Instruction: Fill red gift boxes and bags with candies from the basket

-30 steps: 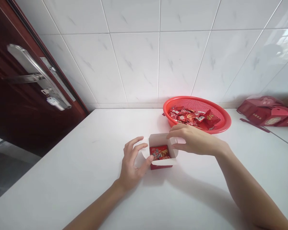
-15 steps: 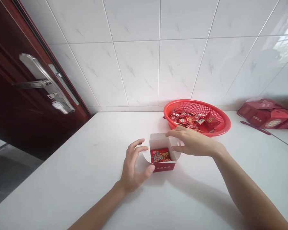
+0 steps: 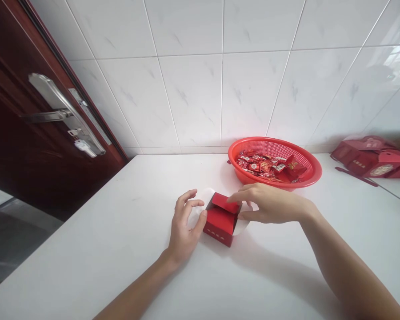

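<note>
A small red paper gift box rests on the white table, turned slightly at an angle. Its front and back red flaps lean inward over the opening, and its rounded white side flaps stick outward. My left hand is at the box's left side, fingers curved and apart, with the thumb at the near left corner. From the right, my right hand reaches over the box; its fingertips are at the back flap and its thumb is by the right side. The box's contents are hidden under the flaps.
Behind the box stands a red plastic basket with red-wrapped sweets in it. Folded red cartons lie at the right against the tiled wall. A dark red door with keys in its lock is on the left.
The front and back flaps have folded inward, covering the red packet seen inside before. The box has turned a little, its right front corner coming nearer.
</note>
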`<state>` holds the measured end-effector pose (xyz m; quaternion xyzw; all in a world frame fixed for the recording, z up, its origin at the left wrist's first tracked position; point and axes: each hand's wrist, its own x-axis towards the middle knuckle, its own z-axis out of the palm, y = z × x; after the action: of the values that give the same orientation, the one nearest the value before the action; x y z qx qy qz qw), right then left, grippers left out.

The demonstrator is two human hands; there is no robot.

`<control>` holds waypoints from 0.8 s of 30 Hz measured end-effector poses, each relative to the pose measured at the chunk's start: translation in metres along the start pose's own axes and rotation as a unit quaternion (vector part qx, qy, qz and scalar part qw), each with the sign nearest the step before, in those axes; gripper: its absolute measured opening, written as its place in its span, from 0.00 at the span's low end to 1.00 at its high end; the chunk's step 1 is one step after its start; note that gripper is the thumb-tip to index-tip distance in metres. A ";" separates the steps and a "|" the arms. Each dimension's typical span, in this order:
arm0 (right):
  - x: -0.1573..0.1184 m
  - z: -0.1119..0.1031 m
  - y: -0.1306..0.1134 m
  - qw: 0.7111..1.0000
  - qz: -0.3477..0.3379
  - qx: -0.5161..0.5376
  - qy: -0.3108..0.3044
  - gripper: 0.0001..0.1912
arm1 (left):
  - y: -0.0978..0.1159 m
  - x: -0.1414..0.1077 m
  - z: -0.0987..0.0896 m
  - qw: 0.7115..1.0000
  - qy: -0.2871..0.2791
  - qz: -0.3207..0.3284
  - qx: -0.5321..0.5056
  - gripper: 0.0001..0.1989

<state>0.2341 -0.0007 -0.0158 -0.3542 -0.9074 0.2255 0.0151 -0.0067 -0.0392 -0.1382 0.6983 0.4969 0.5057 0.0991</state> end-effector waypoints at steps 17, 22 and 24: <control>-0.001 -0.007 0.016 0.998 -0.018 0.063 -0.018 0.23 | 0.000 -0.004 0.003 0.998 -0.023 0.062 -0.002 0.26; 0.010 -0.007 0.024 0.995 -0.007 0.097 0.006 0.13 | -0.001 -0.004 0.003 0.995 -0.058 0.071 -0.022 0.20; 0.016 -0.004 0.026 0.993 -0.004 0.117 0.019 0.12 | -0.001 -0.003 0.003 0.993 -0.068 0.093 -0.016 0.16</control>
<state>0.2391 0.0285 -0.0255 -0.3504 -0.8759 0.3231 0.0747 -0.0049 -0.0397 -0.1423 0.7726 0.4138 0.4718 0.0964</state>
